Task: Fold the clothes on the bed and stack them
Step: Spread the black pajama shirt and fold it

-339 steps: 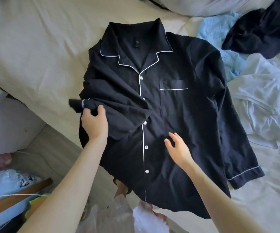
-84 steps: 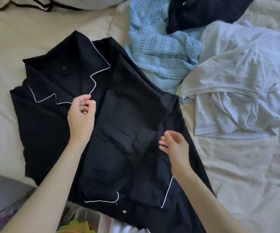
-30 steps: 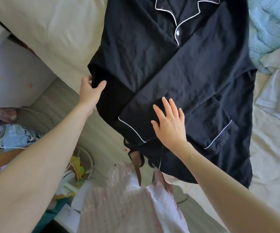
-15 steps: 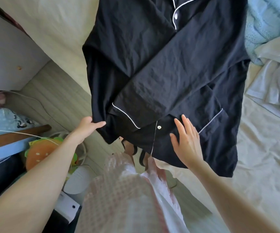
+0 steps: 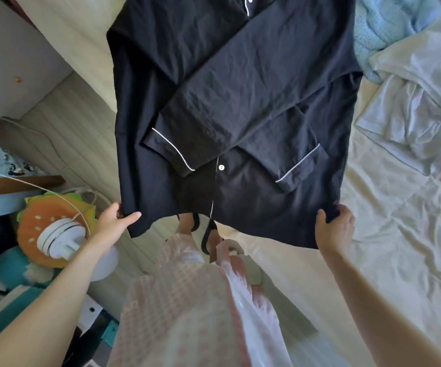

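A black pyjama shirt (image 5: 240,83) with white piping lies at the corner of the bed, both sleeves folded across its front, its hem hanging over the bed edge. My left hand (image 5: 116,217) pinches the lower left corner of the hem. My right hand (image 5: 334,226) grips the lower right corner of the hem. A light blue knit sweater (image 5: 383,30) and a crumpled white garment (image 5: 423,102) lie on the bed to the right.
The cream bedsheet (image 5: 399,247) spreads wrinkled to the right. Left of the bed, the floor holds an orange fruit-shaped cushion (image 5: 41,221), a white round appliance (image 5: 63,237) with a cord, and blue boxes. My pink checked clothing (image 5: 177,308) fills the bottom centre.
Both hands slid down to the hem. My left hand went from the shirt's left side to its bottom left corner; my right hand left the folded sleeve and took the bottom right corner.
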A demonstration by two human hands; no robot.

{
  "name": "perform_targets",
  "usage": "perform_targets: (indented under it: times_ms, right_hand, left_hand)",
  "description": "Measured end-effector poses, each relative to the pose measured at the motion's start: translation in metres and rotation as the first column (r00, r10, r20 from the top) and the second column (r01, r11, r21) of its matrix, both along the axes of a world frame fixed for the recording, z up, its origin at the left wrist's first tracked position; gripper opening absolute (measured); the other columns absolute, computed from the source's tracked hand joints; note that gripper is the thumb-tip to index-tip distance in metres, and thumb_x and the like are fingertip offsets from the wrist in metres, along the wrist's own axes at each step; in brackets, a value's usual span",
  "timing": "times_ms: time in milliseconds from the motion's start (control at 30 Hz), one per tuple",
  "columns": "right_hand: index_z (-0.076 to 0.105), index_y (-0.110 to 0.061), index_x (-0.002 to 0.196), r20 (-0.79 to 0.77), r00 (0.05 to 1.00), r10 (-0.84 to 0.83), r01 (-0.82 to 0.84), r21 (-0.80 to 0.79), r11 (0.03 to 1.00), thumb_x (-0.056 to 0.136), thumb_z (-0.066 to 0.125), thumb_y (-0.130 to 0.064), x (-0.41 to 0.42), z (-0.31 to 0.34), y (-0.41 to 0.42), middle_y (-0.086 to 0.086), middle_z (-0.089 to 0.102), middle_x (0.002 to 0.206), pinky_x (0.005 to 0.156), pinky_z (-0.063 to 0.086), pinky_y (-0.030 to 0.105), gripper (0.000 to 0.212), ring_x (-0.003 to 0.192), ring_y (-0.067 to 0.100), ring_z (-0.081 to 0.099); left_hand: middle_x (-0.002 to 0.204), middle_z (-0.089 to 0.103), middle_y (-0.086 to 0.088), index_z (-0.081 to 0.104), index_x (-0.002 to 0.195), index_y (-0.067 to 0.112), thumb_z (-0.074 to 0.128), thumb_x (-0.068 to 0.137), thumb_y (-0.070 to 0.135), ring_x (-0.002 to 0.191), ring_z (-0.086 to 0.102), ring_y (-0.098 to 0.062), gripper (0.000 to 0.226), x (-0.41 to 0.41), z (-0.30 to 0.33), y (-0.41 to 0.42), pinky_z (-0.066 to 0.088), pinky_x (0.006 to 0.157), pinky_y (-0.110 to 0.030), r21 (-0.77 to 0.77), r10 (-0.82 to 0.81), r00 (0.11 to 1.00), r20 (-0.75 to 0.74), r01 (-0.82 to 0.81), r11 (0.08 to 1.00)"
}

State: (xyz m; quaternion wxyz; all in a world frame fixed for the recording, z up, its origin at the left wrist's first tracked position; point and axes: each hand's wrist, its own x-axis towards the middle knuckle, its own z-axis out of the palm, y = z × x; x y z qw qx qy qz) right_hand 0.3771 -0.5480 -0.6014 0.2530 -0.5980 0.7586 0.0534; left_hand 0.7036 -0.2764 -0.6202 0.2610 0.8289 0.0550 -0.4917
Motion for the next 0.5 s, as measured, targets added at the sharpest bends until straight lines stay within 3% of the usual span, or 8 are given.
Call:
perform_targets:
  times_ms: [67, 133, 200, 267, 367, 433, 500]
  right_hand:
    - [0.050, -0.003, 0.104, 0.014, 0.987, -0.158, 0.156, 0.090, 0.984, 0.089, 0.056, -0.030, -0.012, -0.005, -0.003, 0.015, 0.052, 0.105, 0.080, 0.038, 0.033, 0.032, 0.103, 0.033, 0.052]
    - [0.054, -0.001, 0.098, 0.060, 0.956, -0.286, 0.269, 0.201, 0.942, 0.089, 0.057, -0.034, -0.020, -0.007, -0.006, 0.012, 0.055, 0.095, 0.072, 0.038, 0.031, 0.034, 0.087, 0.028, 0.053]
    - [0.056, -0.003, 0.102, 0.158, 0.880, -0.448, 0.376, 0.347, 0.859, 0.089, 0.061, -0.035, -0.026, -0.003, -0.007, 0.010, 0.058, 0.099, 0.076, 0.043, 0.034, 0.035, 0.090, 0.026, 0.054]
    - [0.056, -0.012, 0.102, 0.238, 0.738, -0.631, 0.449, 0.525, 0.723, 0.088, 0.065, -0.032, -0.035, 0.004, -0.005, 0.003, 0.060, 0.109, 0.085, 0.045, 0.035, 0.026, 0.102, 0.021, 0.055]
    - [0.053, -0.014, 0.107, 0.252, 0.593, -0.765, 0.503, 0.627, 0.596, 0.088, 0.066, -0.020, -0.049, 0.014, 0.005, 0.009, 0.054, 0.129, 0.094, 0.045, 0.037, 0.024, 0.117, 0.022, 0.050]
    - [0.052, -0.008, 0.111, 0.261, 0.511, -0.819, 0.541, 0.643, 0.543, 0.089, 0.063, -0.013, -0.056, 0.023, 0.012, 0.014, 0.055, 0.126, 0.092, 0.046, 0.037, 0.024, 0.113, 0.024, 0.052]
    - [0.051, -0.007, 0.119, 0.293, 0.423, -0.857, 0.548, 0.671, 0.500, 0.092, 0.057, -0.013, -0.059, 0.035, 0.015, 0.010, 0.061, 0.108, 0.090, 0.045, 0.035, 0.028, 0.100, 0.021, 0.058]
  left_hand:
    - [0.118, 0.062, -0.017, 0.057, 0.115, 0.002, 0.059, 0.091, 0.005, 0.111, 0.057, -0.033, 0.025, -0.010, 0.003, 0.005, 0.044, 0.099, -0.048, 0.004, 0.060, 0.998, -0.033, -0.060, 0.998]
    - [0.118, 0.060, -0.018, 0.056, 0.116, -0.001, 0.054, 0.094, 0.006, 0.104, 0.059, -0.033, 0.024, -0.018, 0.007, 0.007, 0.048, 0.091, -0.044, -0.026, 0.200, 0.978, -0.063, -0.202, 0.979]
    - [0.114, 0.059, -0.017, 0.054, 0.119, -0.001, 0.050, 0.097, 0.010, 0.093, 0.060, -0.029, 0.025, -0.022, 0.012, 0.010, 0.048, 0.087, -0.041, -0.066, 0.350, 0.934, -0.073, -0.354, 0.933]
    - [0.114, 0.059, -0.015, 0.051, 0.121, 0.004, 0.047, 0.098, 0.014, 0.096, 0.060, -0.029, 0.025, -0.023, 0.019, 0.014, 0.046, 0.088, -0.042, -0.105, 0.472, 0.877, -0.084, -0.479, 0.871]
    - [0.110, 0.061, -0.011, 0.048, 0.119, 0.007, 0.047, 0.099, 0.016, 0.097, 0.061, -0.028, 0.022, -0.025, 0.031, 0.022, 0.047, 0.087, -0.040, -0.174, 0.557, 0.824, -0.103, -0.566, 0.806]
    - [0.104, 0.062, -0.011, 0.049, 0.118, 0.003, 0.049, 0.098, 0.014, 0.090, 0.062, -0.024, 0.023, -0.028, 0.041, 0.025, 0.050, 0.081, -0.035, -0.192, 0.593, 0.801, -0.087, -0.598, 0.779]
    - [0.104, 0.059, -0.015, 0.047, 0.118, 0.000, 0.049, 0.098, 0.012, 0.085, 0.061, -0.024, 0.024, -0.029, 0.050, 0.027, 0.050, 0.078, -0.034, -0.187, 0.652, 0.755, -0.069, -0.651, 0.735]
